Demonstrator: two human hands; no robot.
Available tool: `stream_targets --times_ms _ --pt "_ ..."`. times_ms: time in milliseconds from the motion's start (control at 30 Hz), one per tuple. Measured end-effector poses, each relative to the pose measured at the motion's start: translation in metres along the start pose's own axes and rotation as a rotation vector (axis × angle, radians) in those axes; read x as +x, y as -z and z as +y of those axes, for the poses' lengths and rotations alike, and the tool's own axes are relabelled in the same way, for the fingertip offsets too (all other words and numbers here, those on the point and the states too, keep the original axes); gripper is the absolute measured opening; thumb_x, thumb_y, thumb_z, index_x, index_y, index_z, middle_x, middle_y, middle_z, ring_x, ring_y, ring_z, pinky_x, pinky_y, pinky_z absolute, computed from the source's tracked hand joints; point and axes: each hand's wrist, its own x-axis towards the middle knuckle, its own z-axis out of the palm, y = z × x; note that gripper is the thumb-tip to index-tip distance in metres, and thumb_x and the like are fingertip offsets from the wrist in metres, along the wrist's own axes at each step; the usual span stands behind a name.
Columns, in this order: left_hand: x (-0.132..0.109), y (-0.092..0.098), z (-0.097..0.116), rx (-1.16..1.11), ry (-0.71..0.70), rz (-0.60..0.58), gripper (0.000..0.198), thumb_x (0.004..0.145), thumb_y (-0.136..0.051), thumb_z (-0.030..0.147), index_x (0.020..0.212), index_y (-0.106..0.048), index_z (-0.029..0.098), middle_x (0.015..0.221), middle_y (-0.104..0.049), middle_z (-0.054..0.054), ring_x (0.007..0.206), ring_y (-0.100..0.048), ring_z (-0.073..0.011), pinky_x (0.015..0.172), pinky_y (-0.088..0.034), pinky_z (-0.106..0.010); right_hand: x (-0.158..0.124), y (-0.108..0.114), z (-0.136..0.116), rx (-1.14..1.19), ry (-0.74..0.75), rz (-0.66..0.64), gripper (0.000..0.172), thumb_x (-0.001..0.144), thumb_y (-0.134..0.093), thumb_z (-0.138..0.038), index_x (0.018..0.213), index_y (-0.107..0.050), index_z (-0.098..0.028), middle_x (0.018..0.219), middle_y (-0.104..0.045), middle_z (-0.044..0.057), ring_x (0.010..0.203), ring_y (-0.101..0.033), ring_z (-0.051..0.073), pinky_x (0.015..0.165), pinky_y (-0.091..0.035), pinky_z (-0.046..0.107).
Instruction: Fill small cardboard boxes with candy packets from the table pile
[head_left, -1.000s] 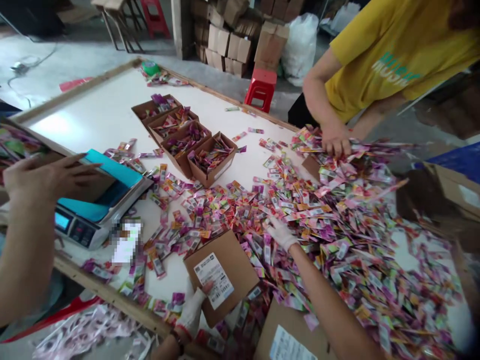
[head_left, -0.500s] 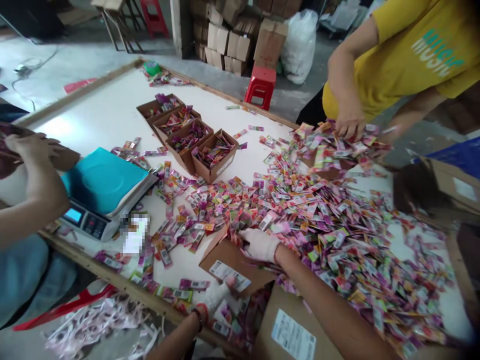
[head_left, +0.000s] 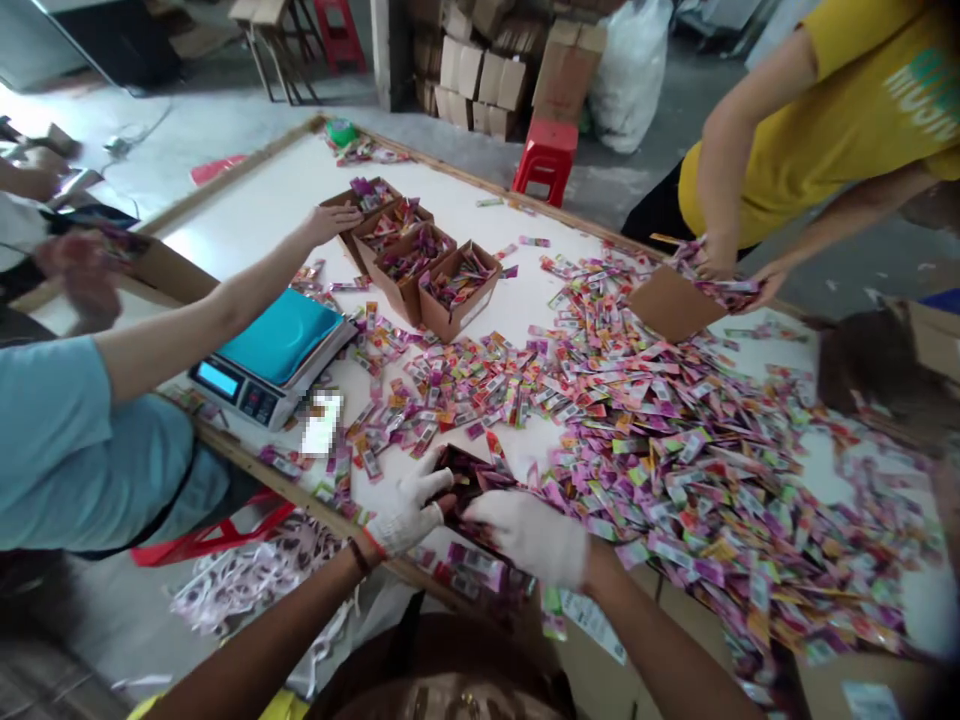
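My left hand (head_left: 411, 508), in a white glove with bare fingertips, grips the left edge of a small cardboard box (head_left: 448, 457). Inside the tilted box lie purple and red sachets (head_left: 480, 472). My right hand (head_left: 529, 535), gloved too, bends its fingers over the near right side of the box. Its fingertips are partly hidden, and I cannot tell whether sachets are in them. A wide heap of small sachets (head_left: 660, 440) spreads to the right of the box. Several loose sachets (head_left: 476, 565) lie at the table edge below my hands.
Filled boxes (head_left: 459, 300) stand in a row mid-table. At left a co-worker's arm (head_left: 225, 305) reaches over a scale (head_left: 281, 335) towards them. Opposite, a person in yellow (head_left: 810, 150) holds another box (head_left: 675, 303). Larger cartons (head_left: 615, 690) stand below my right arm.
My left hand has moved up to the box's left edge, my right hand over its mouth; the box has tipped. The left co-worker now reaches to the row. The person in yellow has tilted their box.
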Motion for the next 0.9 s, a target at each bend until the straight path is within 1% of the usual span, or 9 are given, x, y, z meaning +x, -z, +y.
stream_targets --times_ms 100,200,267,367,467,600,700,800,900 --pt "-0.001 0.001 0.015 0.309 -0.09 0.039 0.03 0.081 -0.05 0.019 0.109 -0.061 0.02 0.144 -0.035 -0.011 0.128 -0.04 -0.0265 0.105 -0.037 -0.041 -0.056 0.035 0.016 -0.015 -0.314 0.194 0.034 0.077 -0.047 -0.019 0.108 -0.062 -0.021 0.103 -0.065 0.005 0.097 -0.059 0.018 0.09 -0.045 0.03" --pt "0.004 -0.005 0.027 0.551 -0.233 0.01 0.035 0.074 -0.053 0.015 0.107 -0.061 0.02 0.133 -0.045 -0.014 0.12 -0.043 -0.032 0.102 -0.036 -0.051 -0.06 0.02 0.035 -0.161 -0.524 0.344 0.066 0.065 -0.067 -0.028 0.128 -0.047 -0.02 0.125 -0.053 0.011 0.113 -0.051 0.025 0.094 -0.042 0.035" --pt "0.012 -0.014 0.03 0.601 -0.295 -0.172 0.032 0.071 -0.054 0.015 0.101 -0.063 0.018 0.117 -0.056 -0.016 0.106 -0.052 -0.0312 0.094 -0.041 -0.048 -0.035 -0.01 0.038 -0.227 -0.429 0.329 0.052 0.072 -0.064 -0.031 0.122 -0.052 -0.021 0.124 -0.052 0.01 0.112 -0.051 0.023 0.094 -0.041 0.032" --pt "0.025 -0.027 0.028 0.6 -0.157 -0.424 0.025 0.066 -0.06 0.022 0.09 -0.065 0.016 0.085 -0.064 -0.013 0.082 -0.06 -0.0271 0.078 -0.048 -0.038 0.004 -0.04 0.029 -0.296 -0.243 0.255 0.023 0.088 -0.041 -0.023 0.095 -0.063 -0.021 0.1 -0.061 0.007 0.091 -0.057 0.016 0.084 -0.043 0.026" --pt "0.03 -0.028 0.026 0.599 -0.084 -0.461 0.022 0.064 -0.061 0.022 0.085 -0.065 0.017 0.081 -0.065 -0.011 0.076 -0.06 -0.0248 0.07 -0.048 -0.033 -0.005 -0.017 0.017 -0.26 -0.203 0.366 0.02 0.087 -0.042 -0.023 0.085 -0.062 -0.022 0.09 -0.062 0.003 0.083 -0.056 0.015 0.079 -0.043 0.025" --pt "0.014 -0.009 0.033 0.575 -0.137 -0.366 0.023 0.071 -0.05 0.013 0.086 -0.066 0.019 0.092 -0.064 -0.009 0.082 -0.059 -0.0216 0.072 -0.046 -0.03 -0.072 0.066 0.018 -0.357 -0.332 0.73 0.02 0.083 -0.043 -0.024 0.096 -0.058 -0.02 0.092 -0.059 0.007 0.088 -0.054 0.019 0.082 -0.043 0.031" --pt "0.001 0.01 0.042 0.514 -0.17 -0.215 0.017 0.079 -0.047 0.016 0.082 -0.063 0.02 0.093 -0.062 -0.005 0.078 -0.059 -0.0168 0.069 -0.045 -0.027 -0.093 0.097 0.028 -0.616 -0.481 0.689 0.023 0.079 -0.049 -0.022 0.098 -0.059 -0.015 0.101 -0.055 0.015 0.102 -0.051 0.027 0.086 -0.042 0.038" --pt "-0.001 0.021 0.048 0.494 -0.204 0.011 0.013 0.084 -0.048 0.025 0.081 -0.06 0.019 0.092 -0.06 -0.005 0.083 -0.058 -0.0171 0.074 -0.047 -0.027 -0.06 0.074 0.036 -0.594 -0.597 0.486 0.05 0.069 -0.063 -0.026 0.117 -0.054 -0.014 0.124 -0.046 0.019 0.106 -0.051 0.03 0.086 -0.043 0.039" --pt "0.008 0.02 0.047 0.502 -0.175 0.229 0.028 0.081 -0.056 0.033 0.106 -0.055 0.018 0.113 -0.054 -0.011 0.1 -0.056 -0.0228 0.085 -0.049 -0.034 -0.001 0.016 0.04 -0.436 -0.361 0.343 0.063 0.067 -0.068 -0.031 0.126 -0.05 -0.015 0.129 -0.046 0.016 0.111 -0.05 0.028 0.095 -0.041 0.037"
